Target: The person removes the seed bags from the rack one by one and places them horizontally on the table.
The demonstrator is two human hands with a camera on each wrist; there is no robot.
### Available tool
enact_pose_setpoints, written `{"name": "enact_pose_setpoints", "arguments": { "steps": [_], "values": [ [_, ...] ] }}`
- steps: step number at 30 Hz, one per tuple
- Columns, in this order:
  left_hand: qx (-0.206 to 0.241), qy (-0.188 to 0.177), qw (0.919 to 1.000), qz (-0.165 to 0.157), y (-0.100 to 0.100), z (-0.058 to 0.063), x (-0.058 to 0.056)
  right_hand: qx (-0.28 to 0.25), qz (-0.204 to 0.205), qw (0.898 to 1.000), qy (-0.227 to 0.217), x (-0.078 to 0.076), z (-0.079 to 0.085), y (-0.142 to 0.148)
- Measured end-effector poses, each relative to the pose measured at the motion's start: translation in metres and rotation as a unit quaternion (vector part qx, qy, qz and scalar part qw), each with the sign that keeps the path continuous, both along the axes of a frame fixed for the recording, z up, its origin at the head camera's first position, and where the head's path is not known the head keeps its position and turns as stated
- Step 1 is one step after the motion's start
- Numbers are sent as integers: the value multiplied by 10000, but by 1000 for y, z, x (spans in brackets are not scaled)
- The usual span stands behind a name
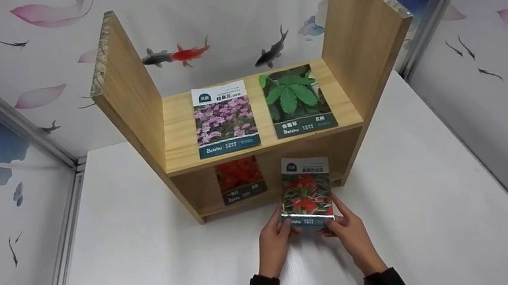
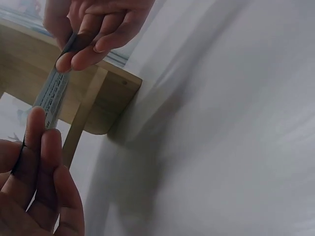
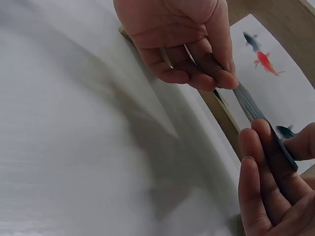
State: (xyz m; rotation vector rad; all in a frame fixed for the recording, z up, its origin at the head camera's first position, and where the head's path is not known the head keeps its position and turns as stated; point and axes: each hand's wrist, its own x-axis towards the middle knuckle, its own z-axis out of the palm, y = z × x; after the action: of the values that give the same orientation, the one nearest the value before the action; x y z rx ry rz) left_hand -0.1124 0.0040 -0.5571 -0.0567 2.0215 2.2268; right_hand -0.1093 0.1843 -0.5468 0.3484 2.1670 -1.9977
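Both hands hold a seed packet with red flowers on its front, in front of the right part of the lower shelf. My left hand pinches its lower left corner and my right hand its lower right corner, thumbs on the front. In the left wrist view the packet appears nearly edge-on, fingers behind it. The right wrist view also shows the packet as a thin strip between both hands. A second red-flower packet lies on the lower shelf at left, its top hidden by the upper board.
The wooden shelf unit stands on a white table, with tall side panels. Its upper board carries a pink-flower packet and a green-leaf packet. Walls printed with fish surround the table on three sides.
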Motion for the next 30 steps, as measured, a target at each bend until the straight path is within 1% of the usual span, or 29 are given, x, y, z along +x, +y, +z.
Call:
{"name": "enact_pose_setpoints", "arguments": {
  "steps": [1,4,6,9,11,13,15,18,20,24,28,30],
  "values": [
    [31,-26,10000,-13,-2,5,4,17,3,10000,2,2,-2,-1],
    [-68,-94,9999,15,-7,10,11,-65,28,10000,-17,4,-12,-3],
    [-224,-114,9997,49,-12,14,15,-105,95,9999,-11,6,-16,-6],
    [-442,-98,9989,79,-20,18,20,-140,227,9996,-35,9,-19,-11],
    [-578,-113,9982,86,-24,18,22,-116,272,9995,-71,11,-21,-14],
    [-781,-130,9968,80,-28,12,24,-69,310,9995,-80,14,-22,-17],
    [-958,-164,9952,129,-31,4,27,0,352,9994,-76,16,-23,-20],
    [-1216,-238,9918,324,-36,-10,31,82,479,9988,-49,19,-24,-24],
    [-1285,-298,9901,487,-40,-16,36,139,551,9984,-67,21,-25,-27],
    [-1352,-377,9873,749,-48,-21,47,259,811,9964,-1,23,-24,-33],
    [-1418,-489,9845,910,-59,-22,57,314,1162,9927,71,26,-22,-41],
    [-1498,-603,9819,985,-65,-22,63,352,1333,9904,84,29,-24,-45]
  ]
}}
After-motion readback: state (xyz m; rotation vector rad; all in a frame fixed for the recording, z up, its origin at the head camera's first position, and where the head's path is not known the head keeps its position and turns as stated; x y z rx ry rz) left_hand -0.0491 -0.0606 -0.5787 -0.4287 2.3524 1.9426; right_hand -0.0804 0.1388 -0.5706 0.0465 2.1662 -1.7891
